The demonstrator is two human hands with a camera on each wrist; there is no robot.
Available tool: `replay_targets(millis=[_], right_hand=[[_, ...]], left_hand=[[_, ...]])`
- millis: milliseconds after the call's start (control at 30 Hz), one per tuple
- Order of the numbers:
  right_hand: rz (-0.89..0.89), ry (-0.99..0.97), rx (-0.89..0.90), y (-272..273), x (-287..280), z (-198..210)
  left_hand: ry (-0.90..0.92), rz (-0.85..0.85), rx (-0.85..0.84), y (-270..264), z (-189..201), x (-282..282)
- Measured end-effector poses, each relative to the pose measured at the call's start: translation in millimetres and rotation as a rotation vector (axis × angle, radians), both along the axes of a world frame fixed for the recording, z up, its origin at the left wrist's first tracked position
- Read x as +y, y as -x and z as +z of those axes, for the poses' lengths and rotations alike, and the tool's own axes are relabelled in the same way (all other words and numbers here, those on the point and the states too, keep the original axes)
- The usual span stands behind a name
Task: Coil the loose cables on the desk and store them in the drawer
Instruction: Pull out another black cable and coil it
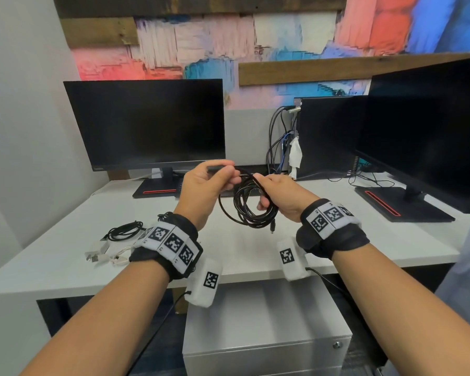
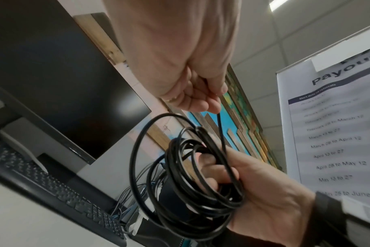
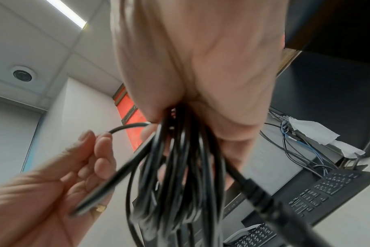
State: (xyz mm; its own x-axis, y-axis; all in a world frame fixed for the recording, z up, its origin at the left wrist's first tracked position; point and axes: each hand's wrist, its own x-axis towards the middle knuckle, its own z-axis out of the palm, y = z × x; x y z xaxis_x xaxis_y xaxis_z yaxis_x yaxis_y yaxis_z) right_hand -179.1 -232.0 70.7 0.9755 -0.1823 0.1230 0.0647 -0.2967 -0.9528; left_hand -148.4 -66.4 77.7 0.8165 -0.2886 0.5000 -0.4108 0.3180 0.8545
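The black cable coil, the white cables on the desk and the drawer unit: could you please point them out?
black cable coil [image 1: 248, 210]: head view, lower loops.
white cables [image 1: 103, 256]: head view, tangle's middle.
drawer unit [image 1: 266, 318]: head view, bare top.

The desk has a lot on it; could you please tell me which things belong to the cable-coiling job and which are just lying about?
Part of the job:
- black cable coil, held by right hand, fed by left hand
- black cable bundle
- white cables
- drawer unit

Lying about:
- left monitor
- right monitor
- keyboard

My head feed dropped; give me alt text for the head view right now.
Both hands hold a black cable above the white desk: the right hand grips the coiled loops, the left hand pinches the free end. More cables lie at left; a closed drawer cabinet stands below.
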Motion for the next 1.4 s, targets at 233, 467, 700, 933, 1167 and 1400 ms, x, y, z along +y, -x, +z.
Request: replay_targets(millis=[233,467,700,933,1167,1400], right_hand=[[0.231,-0.073,0.037,12.6,5.6,1.6],[0.256,-0.066,0.07,14.5,0.5,-0.8],[0.218,-0.207,-0.003,8.5,-4.3,1.3],[0.282,-0.216,-0.016,7.7,3.1,2.2],[0.188,-0.234,-0.041,1.8,1.2,0.5],[-0.025,0.076,-0.17,-6.5,7.0,-11.3]], left_hand=[[0.178,0.042,0.126,-17.6,-2.6,10.3],[0.037,0.171,0.198,-30.6,-4.3,25.8],[-0.653,0.338,-0.096,-33.7,-23.7,31.2],[-0.602,0.203,0.03,-28.8,-33.5,10.4],[-0.187,-0.227,0.444,-8.4,-25.3,11.5],[-0.395,-0.166,0.325,-2.4,-21.2,3.4]])
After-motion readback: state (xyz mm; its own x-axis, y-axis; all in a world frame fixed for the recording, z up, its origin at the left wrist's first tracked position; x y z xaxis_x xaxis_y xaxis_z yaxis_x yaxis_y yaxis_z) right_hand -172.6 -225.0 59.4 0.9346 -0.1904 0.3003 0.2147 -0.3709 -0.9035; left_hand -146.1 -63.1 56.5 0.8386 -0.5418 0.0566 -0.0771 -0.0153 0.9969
